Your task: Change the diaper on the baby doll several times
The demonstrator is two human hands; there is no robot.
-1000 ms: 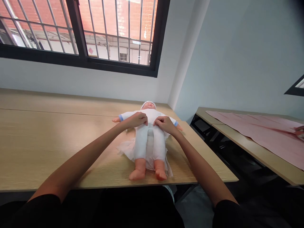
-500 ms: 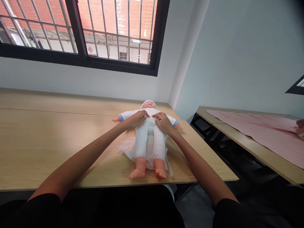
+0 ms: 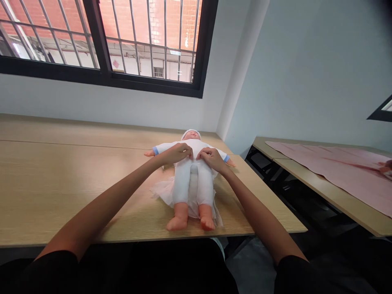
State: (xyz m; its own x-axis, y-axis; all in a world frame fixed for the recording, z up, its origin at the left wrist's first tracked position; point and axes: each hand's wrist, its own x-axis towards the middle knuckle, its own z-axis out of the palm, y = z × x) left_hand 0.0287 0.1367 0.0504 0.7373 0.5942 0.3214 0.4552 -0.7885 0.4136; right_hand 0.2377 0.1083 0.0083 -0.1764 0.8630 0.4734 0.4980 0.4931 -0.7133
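A baby doll (image 3: 192, 179) in white clothes and a white cap lies on its back on the wooden table (image 3: 61, 183), bare feet towards me. A thin white cloth (image 3: 162, 192) lies spread under its legs. My left hand (image 3: 177, 153) rests on the doll's waist at the left, fingers curled and pinching the white garment. On the right side of the waist, my right hand (image 3: 211, 158) is closed on the same garment. Both hands meet near the middle of the doll's belly.
A second table (image 3: 324, 192) stands at the right with a pink cloth (image 3: 337, 167) spread over it; another person's fingers (image 3: 386, 165) touch that cloth at the frame edge. A gap separates the two tables. A barred window is behind.
My hands briefly flattened and slid up the doll's belly, then curled again into a pinch on the garment at the waist. The doll has stayed in place.
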